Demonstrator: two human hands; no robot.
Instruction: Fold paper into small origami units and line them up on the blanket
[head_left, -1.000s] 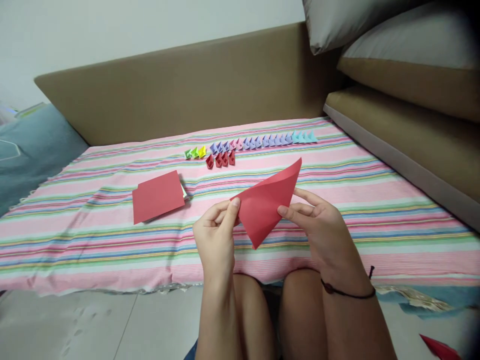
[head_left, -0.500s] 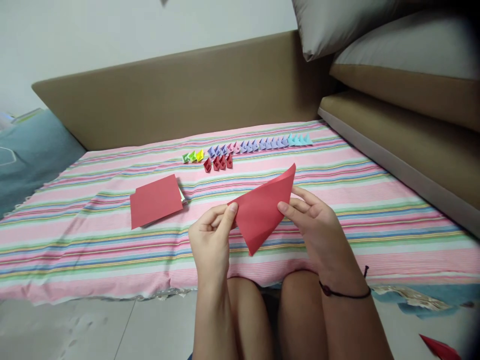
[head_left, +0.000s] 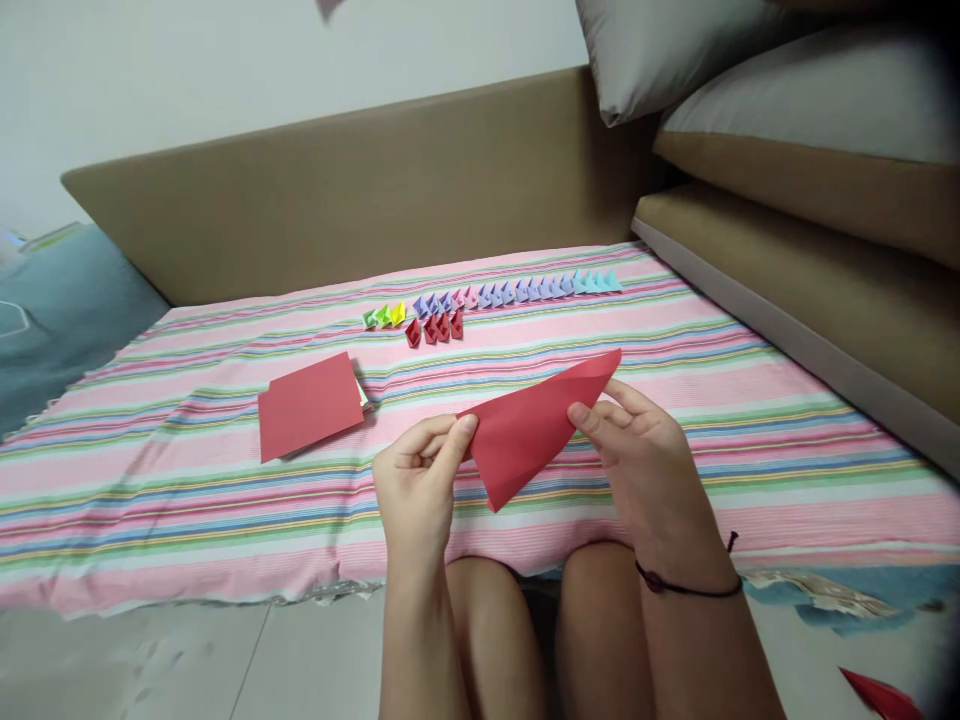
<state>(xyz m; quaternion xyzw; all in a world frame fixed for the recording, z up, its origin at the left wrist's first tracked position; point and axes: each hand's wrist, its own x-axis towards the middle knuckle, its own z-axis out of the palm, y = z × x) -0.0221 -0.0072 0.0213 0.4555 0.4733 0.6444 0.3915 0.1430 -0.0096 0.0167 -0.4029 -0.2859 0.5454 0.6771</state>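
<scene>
Between my two hands, above the striped cloth point(head_left: 195, 510), a sheet of red paper point(head_left: 536, 425) is bent over on itself. My left hand point(head_left: 424, 470) pinches its left corner, thumb on top. On the other side, my right hand point(head_left: 637, 445) grips the right part with the thumb in front and fingers behind. To the left lies a stack of red paper sheets point(head_left: 311, 408), with a pale edge showing at its right. Farther back stand small folded paper pieces: a dark red group point(head_left: 435, 328), a green and yellow group point(head_left: 384, 315), and a purple, pink and light blue row point(head_left: 517, 292).
A brown backrest point(head_left: 360, 190) closes off the far side. Grey and brown cushions point(head_left: 810, 170) pile up at the right. A blue cushion point(head_left: 75, 300) sits at far left. A red folded paper piece point(head_left: 877, 692) lies low at the right, near the tiled floor point(head_left: 315, 660).
My right hand has shifted slightly right with its end of the red paper. The sheet's right tip has moved right and down, and the paper looks narrower and more folded over.
</scene>
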